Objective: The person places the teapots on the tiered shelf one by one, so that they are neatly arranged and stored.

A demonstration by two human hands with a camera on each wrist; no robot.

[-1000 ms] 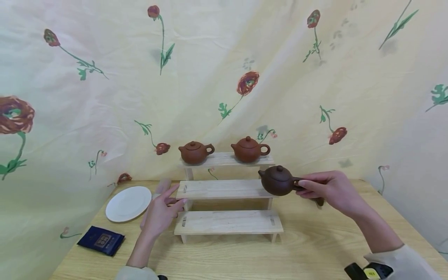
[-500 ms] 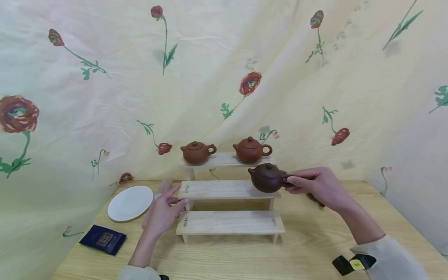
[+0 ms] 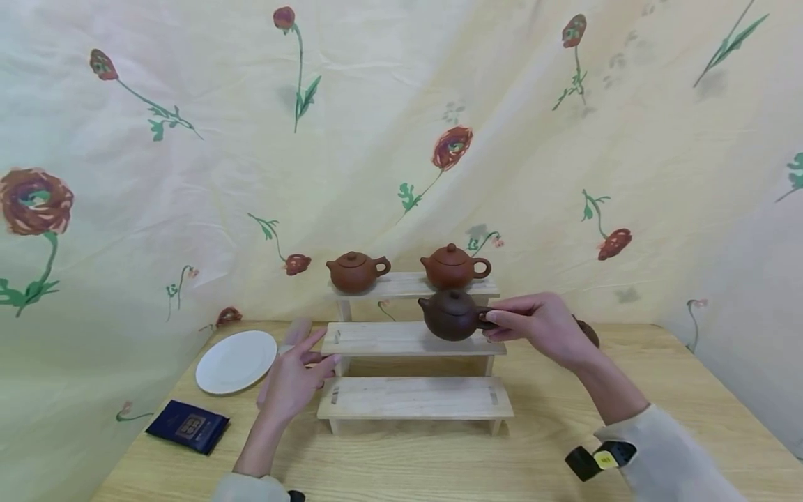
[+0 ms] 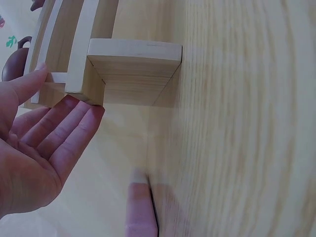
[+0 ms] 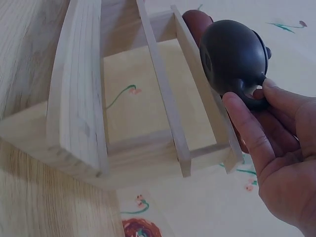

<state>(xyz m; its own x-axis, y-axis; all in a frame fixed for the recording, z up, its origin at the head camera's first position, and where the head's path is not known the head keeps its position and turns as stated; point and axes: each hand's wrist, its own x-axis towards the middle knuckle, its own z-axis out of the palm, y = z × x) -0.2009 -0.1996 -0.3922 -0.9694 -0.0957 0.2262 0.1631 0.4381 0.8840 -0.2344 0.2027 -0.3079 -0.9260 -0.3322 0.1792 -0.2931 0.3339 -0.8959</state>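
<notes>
My right hand (image 3: 536,328) pinches a dark brown clay teapot (image 3: 448,317) by its handle. Spout to the left, the teapot hangs over the right part of the middle shelf of a three-tier wooden display stand (image 3: 414,399). In the right wrist view, thumb and fingers meet at the handle of the teapot (image 5: 232,57), whose underside shows. At the stand's left end, my left hand (image 3: 293,383) holds the middle shelf, thumb at the front corner and index finger towards the back. Two reddish-brown teapots, one left (image 3: 353,273) and one right (image 3: 450,269), stand on the top shelf.
Left of the stand lie a white plate (image 3: 235,362), a dark blue packet (image 3: 188,427) and a long pinkish object (image 3: 295,335) partly behind my left hand. A dark brown object (image 3: 588,332) shows behind my right forearm. Flowered cloth (image 3: 376,139) hangs behind the table.
My right hand has carried the dark teapot leftward, from beside the stand's right end to over the middle shelf. My left hand stays at the stand's left end.
</notes>
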